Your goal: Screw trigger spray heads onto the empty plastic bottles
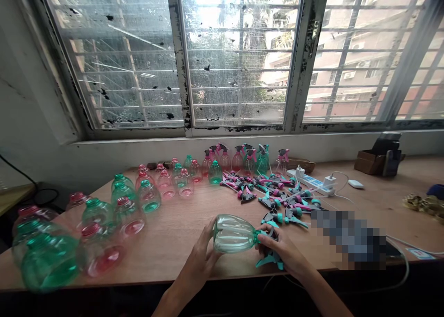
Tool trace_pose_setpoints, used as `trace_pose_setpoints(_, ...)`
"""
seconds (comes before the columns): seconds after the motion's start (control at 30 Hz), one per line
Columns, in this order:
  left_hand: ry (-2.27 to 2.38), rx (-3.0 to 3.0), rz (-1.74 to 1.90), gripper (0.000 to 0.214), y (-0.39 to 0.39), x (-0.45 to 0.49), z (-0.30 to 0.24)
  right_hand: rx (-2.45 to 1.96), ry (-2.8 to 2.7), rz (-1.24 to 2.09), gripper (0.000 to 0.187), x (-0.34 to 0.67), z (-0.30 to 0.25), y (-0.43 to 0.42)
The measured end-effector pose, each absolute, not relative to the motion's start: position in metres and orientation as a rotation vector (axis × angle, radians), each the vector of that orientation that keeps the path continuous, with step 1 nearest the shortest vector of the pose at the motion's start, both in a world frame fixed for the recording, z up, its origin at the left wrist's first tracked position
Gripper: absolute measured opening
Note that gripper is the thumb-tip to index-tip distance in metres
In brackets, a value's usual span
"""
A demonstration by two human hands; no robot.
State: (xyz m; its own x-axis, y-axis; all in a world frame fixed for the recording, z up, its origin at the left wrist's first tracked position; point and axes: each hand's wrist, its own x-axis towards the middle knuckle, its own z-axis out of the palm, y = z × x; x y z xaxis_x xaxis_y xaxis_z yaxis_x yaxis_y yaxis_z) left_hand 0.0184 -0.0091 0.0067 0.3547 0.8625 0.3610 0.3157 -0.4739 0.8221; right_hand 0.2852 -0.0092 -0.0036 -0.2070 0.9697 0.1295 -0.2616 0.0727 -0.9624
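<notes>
A clear green plastic bottle (234, 234) lies on its side in the air above the table's front edge, its neck pointing right. My left hand (204, 247) is closed around its base. At the neck, my right hand (279, 244) grips a teal and grey trigger spray head (274, 259), which meets the bottle's mouth; whether it is threaded on is hidden by the fingers. Beyond the right hand lies a pile of loose pink, teal and black spray heads (277, 192).
Open pink and green bottles (120, 215) stand along the left side. Several bottles with spray heads (237, 161) line the window wall. To the right are a power strip (314, 182), a blurred-out device (350, 238) with cables, and a brown box (371, 162).
</notes>
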Motion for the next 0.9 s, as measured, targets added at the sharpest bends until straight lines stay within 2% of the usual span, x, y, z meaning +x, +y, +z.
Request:
trace_pose_setpoints(0.07, 1.056, 1.988, 1.064, 0.07, -0.01, 0.019, 0.007, -0.834, -1.219, 1.403, 0.038, 0.285, -0.003, -0.009)
trace_pose_setpoints(0.2, 1.117, 2.009, 0.965, 0.101, -0.013, 0.02, 0.013, -0.85, -1.268, 1.391, 0.037, 0.284, -0.002, -0.011)
trace_pose_setpoints(0.33, 1.104, 1.991, 0.969, 0.091, -0.014, 0.021, 0.017, -0.851, -1.273, 1.376, 0.034, 0.284, 0.0, -0.012)
trace_pose_setpoints(0.53, 1.129, 2.061, 1.046, 0.095, -0.01, 0.022, 0.009, -0.845, -1.208, 1.392, 0.037, 0.284, -0.002, -0.011)
trace_pose_setpoints(0.73, 1.08, 2.089, 1.048, 0.078, -0.009, 0.019, 0.004, -0.844, -1.205, 1.412, 0.037, 0.284, -0.002, -0.011)
trace_pose_setpoints(0.9, 1.14, 2.085, 0.987, 0.102, -0.011, 0.02, 0.008, -0.862, -1.261, 1.386, 0.036, 0.284, 0.001, -0.013)
